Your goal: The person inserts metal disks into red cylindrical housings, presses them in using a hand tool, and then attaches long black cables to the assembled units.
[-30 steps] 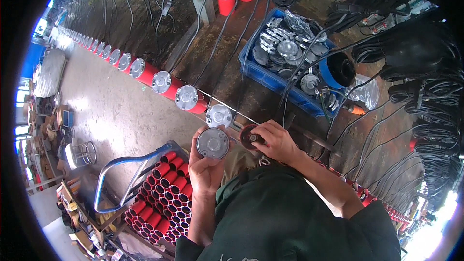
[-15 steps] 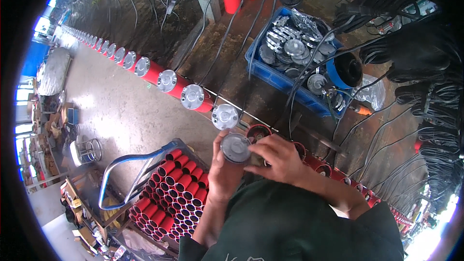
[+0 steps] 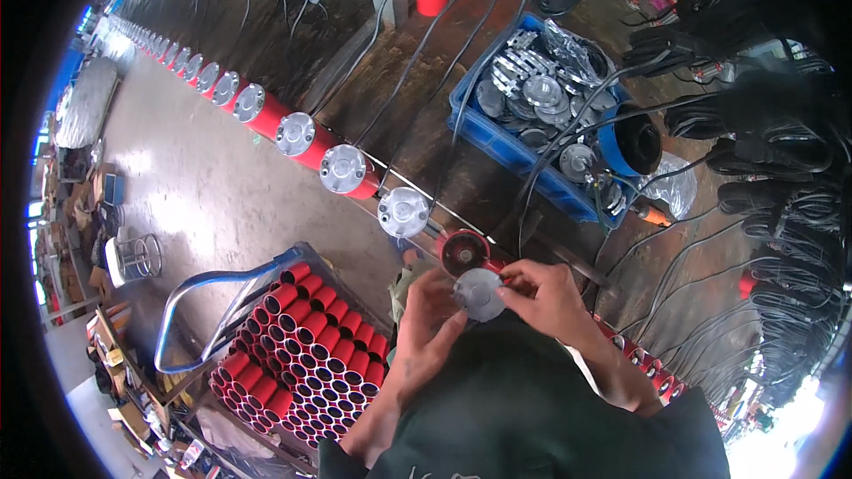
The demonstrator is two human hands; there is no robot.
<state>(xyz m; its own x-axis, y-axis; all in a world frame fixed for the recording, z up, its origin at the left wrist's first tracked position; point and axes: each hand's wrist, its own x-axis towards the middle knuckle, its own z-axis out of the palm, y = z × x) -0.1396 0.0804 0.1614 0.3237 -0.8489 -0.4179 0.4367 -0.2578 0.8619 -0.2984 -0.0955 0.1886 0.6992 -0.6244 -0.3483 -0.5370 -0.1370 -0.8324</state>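
Note:
A round silver metal end cap is held between my two hands, low in front of my dark green clothing. My left hand grips its left edge, thumb at the lower rim, with the fingers slightly blurred. On the opposite edge, the fingertips of my right hand pinch the rim. Just beyond the cap stands a red cylinder with its top uncovered and a dark inside with a round centre. To its left, another silver end cap sits on the neighbouring cylinder in the row.
The row of capped red cylinders runs away to the far left. A blue crate of loose metal caps stands beyond my hands. Red tubes are stacked on a blue-handled cart at left. Black cables hang and coil at right.
The end cap has moved right and toward me, and its face is turned differently. My right hand has shifted to its right edge. The uncovered cylinder shows more plainly.

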